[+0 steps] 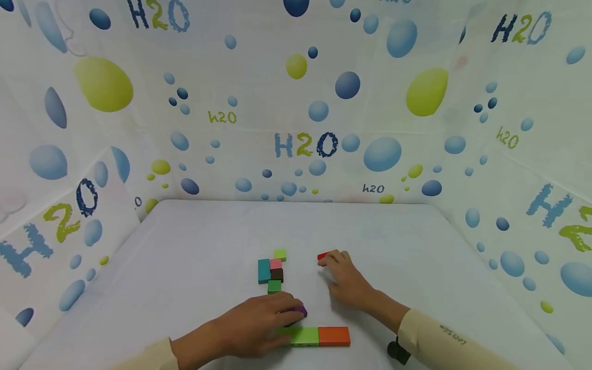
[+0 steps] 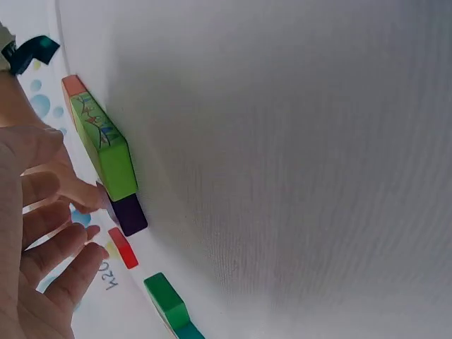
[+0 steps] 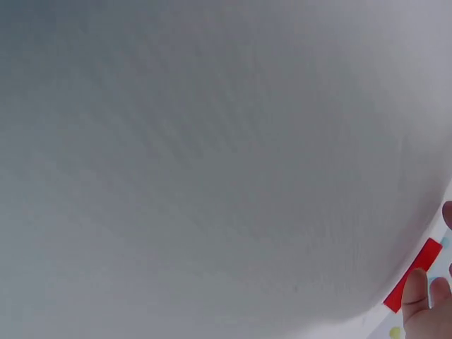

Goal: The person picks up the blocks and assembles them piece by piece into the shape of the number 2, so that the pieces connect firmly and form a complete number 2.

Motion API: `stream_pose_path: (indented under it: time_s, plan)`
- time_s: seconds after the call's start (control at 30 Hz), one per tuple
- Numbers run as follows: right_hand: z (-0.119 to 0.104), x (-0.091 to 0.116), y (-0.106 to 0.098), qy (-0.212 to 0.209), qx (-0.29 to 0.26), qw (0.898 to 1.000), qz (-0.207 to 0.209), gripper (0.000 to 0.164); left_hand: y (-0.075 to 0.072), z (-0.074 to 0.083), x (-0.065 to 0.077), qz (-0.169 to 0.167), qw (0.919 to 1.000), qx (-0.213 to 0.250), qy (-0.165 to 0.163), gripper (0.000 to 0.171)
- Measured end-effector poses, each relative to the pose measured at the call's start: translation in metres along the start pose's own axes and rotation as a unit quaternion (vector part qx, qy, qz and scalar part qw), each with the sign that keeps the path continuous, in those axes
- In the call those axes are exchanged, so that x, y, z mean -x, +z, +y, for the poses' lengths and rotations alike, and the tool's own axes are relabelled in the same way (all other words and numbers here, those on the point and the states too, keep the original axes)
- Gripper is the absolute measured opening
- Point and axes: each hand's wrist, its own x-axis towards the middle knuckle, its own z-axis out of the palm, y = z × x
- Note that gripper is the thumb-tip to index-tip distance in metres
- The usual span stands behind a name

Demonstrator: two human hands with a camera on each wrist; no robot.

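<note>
Purple block [image 2: 131,214] sits on the white table [image 1: 208,246], under the left hand [image 1: 256,324], whose fingers are loose and apart. Light green block [image 1: 305,336] and orange block [image 1: 334,336] touch, end to end. The right hand [image 1: 347,280] is at the red block [image 1: 322,255]; I can't tell if it pinches it. Past the left hand are the teal block [image 1: 263,271], pink block [image 1: 276,263] and brown block [image 1: 276,274].

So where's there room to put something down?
Lots of bare table left of the teal block, behind the small lime block up to the backdrop, and right of the right hand. A smaller gap: between the pink block and red block. It's crowded from teal block to green block, and around the left hand, purple block and long lime block.
</note>
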Motion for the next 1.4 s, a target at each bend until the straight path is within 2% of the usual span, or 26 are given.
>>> stream_pose_path:
  time_s: [0.2, 0.33, 0.47, 0.8, 1.07, 1.4]
  plan:
    - [0.008, -0.008, -0.005, 0.035, 0.051, 0.998, 0.01, 0.046, 0.0, -0.001, 0.003, -0.007, 0.9996, -0.014, 0.024, 0.033]
    - [0.017, -0.012, -0.008, 0.056, 0.088, 0.994, -0.007, 0.05, 0.002, -0.002, 0.004, -0.026, 0.9994, -0.013, 0.021, 0.03]
    - [0.024, -0.016, -0.012, 0.051, 0.103, 0.993, -0.014, 0.052, 0.002, -0.002, 0.004, -0.037, 0.999, -0.017, 0.019, 0.029]
    - [0.026, -0.018, -0.007, 0.045, 0.087, 0.994, -0.04, 0.042, 0.009, 0.001, 0.011, -0.022, 0.9987, -0.025, 0.04, 0.031]
    - [0.022, -0.015, -0.011, 0.047, 0.049, 0.997, -0.046, 0.039, 0.01, -0.001, 0.012, -0.022, 0.9988, -0.024, 0.037, 0.033]
    - [0.019, -0.009, -0.008, 0.001, 0.021, 0.998, -0.056, 0.036, 0.009, -0.002, 0.01, -0.027, 0.9988, -0.012, 0.04, 0.031]
